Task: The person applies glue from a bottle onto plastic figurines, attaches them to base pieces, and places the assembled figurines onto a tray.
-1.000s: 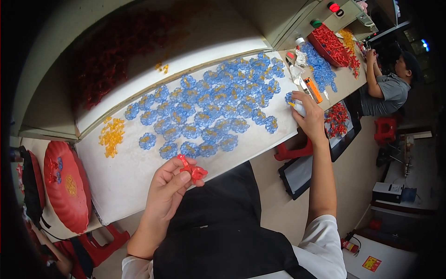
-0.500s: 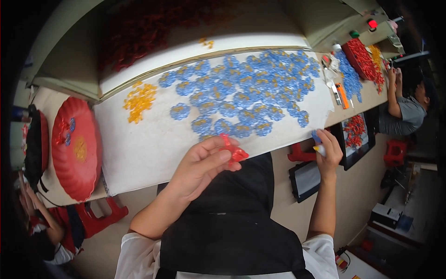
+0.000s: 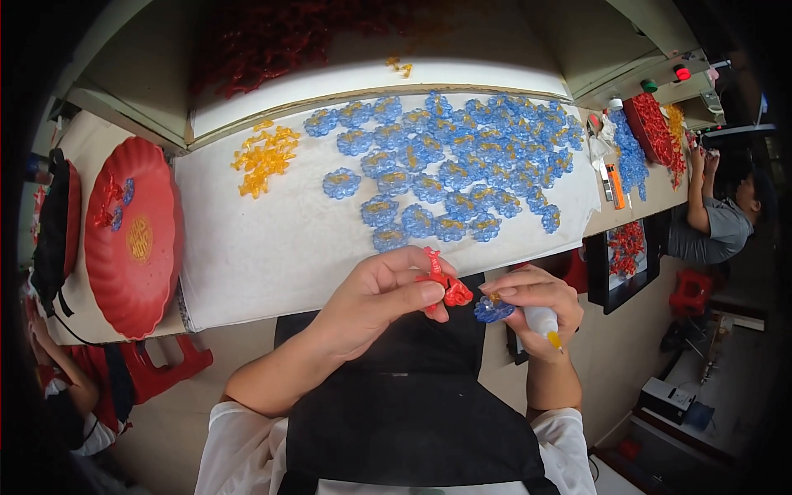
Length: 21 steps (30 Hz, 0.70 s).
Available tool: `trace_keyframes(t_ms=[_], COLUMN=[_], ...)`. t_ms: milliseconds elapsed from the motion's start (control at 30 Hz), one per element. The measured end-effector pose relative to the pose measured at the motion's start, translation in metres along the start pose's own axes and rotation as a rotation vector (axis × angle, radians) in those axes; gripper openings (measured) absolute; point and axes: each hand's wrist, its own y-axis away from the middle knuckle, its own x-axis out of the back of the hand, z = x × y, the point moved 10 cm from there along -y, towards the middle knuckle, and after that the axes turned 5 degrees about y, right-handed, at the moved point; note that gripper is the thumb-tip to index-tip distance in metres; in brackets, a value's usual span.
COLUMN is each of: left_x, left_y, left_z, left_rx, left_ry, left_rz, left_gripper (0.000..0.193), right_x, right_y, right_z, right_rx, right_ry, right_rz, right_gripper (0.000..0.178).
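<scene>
My left hand (image 3: 375,293) pinches a small translucent red plastic figure (image 3: 456,292) between thumb and fingers, over the table's near edge. Close by on its right, my right hand (image 3: 544,295) grips a blue translucent flower-shaped piece (image 3: 492,311) with a bit of yellow on it. The same hand also holds a small white squeeze bottle (image 3: 540,320), its yellow tip pointing down. A narrow gap separates the red figure from the blue piece. Many more blue flower pieces (image 3: 429,188) with yellow centres lie spread over the white-covered table (image 3: 264,256).
Yellow plastic pieces (image 3: 262,157) form a pile at the left. Beyond them stands a red scalloped tray (image 3: 153,285) with a few red and blue pieces. An orange cutter (image 3: 616,186) lies at the right. A co-worker (image 3: 709,214) sits far right; red parts fill a shelf (image 3: 272,49) behind.
My right hand has come left from the table edge toward my left hand, bringing the blue piece and squeeze bottle. My left hand still holds the red figure. The view has shifted slightly.
</scene>
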Motion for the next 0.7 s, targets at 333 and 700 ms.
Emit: trace_keyframes(t_ms=[333,700], left_x=[0.001,0.004], left_y=[0.002,0.002], left_z=[0.001,0.003], left_rx=[-0.01,-0.018], left_ry=[0.005,-0.042], left_rz=[0.005,0.012], left_gripper=[0.02,0.013], right_x=[-0.015,-0.019], right_y=[-0.005,-0.003], right_z=[-0.006,-0.008], right_rx=[0.061,0.088], right_ry=[0.138,0.237], right_rz=[-0.08,-0.159], right_gripper=[0.018,0.021])
